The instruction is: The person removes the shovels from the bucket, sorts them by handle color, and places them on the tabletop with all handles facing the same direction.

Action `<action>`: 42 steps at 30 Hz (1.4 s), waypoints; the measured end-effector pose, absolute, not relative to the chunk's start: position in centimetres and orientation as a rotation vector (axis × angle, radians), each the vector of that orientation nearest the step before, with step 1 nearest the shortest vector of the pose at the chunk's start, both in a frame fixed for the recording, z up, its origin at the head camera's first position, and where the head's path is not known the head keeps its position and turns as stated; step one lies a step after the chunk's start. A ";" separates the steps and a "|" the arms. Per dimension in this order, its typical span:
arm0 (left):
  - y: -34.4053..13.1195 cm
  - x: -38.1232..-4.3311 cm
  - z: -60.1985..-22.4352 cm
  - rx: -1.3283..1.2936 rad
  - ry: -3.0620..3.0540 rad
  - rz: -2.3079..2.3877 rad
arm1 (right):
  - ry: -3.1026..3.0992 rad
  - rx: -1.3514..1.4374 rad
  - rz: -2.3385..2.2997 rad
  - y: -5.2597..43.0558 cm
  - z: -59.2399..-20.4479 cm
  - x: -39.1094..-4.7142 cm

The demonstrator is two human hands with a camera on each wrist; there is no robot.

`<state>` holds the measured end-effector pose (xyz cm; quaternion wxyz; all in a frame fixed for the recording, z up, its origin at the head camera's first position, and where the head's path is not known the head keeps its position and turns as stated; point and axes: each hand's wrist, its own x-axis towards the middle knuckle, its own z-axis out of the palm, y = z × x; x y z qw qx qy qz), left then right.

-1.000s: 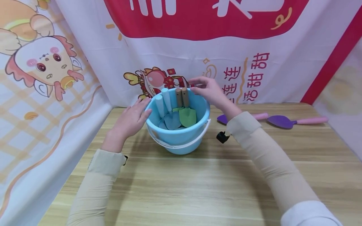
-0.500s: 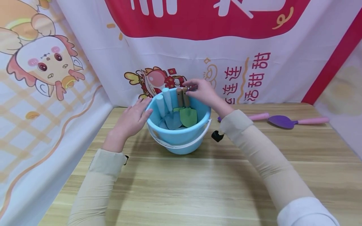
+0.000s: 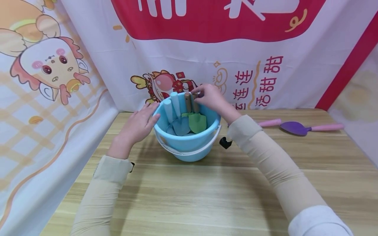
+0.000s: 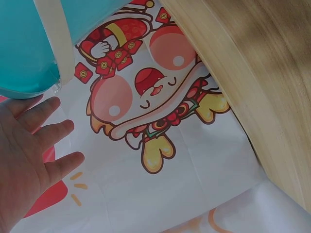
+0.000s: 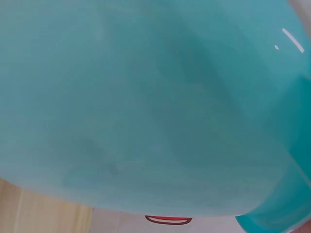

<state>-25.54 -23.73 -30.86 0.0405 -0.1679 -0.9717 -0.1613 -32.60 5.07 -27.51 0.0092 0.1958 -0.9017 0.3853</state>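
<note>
A light blue bucket (image 3: 183,142) stands upright on the table, its white handle (image 3: 189,153) lowered across the front. Inside lean a green trowel (image 3: 198,122) with a brown handle, a second brown-handled tool (image 3: 188,102) mostly hidden behind it, and blue trowels (image 3: 181,126) with pale blue handles. My right hand (image 3: 210,95) pinches the top of the green trowel's brown handle at the back rim. My left hand (image 3: 138,124) rests on the bucket's left rim, fingers extended; in the left wrist view the fingers (image 4: 51,131) are spread beside the bucket. The right wrist view shows mostly bucket wall (image 5: 146,107).
To the right lies a purple trowel (image 3: 294,128) with a pink handle. Another pink handle (image 3: 270,123) lies beside it, partly behind my right forearm. A printed cloth (image 3: 251,52) hangs right behind the bucket, and a second one (image 3: 44,114) borders the left side.
My right hand has moved left and slightly down from the back right rim, and its fingers have closed on the green trowel's handle. My left hand stays on the rim.
</note>
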 end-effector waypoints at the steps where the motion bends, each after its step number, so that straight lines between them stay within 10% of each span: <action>1: -23.7 -25.5 -30.9 -0.515 -2.975 -0.496 | -2.816 0.618 1.191 5.1 -27.5 -32.6; 42: -23.9 -25.9 -31.1 -0.533 -2.962 -0.503 | -2.638 0.702 1.294 7.1 -26.8 -30.6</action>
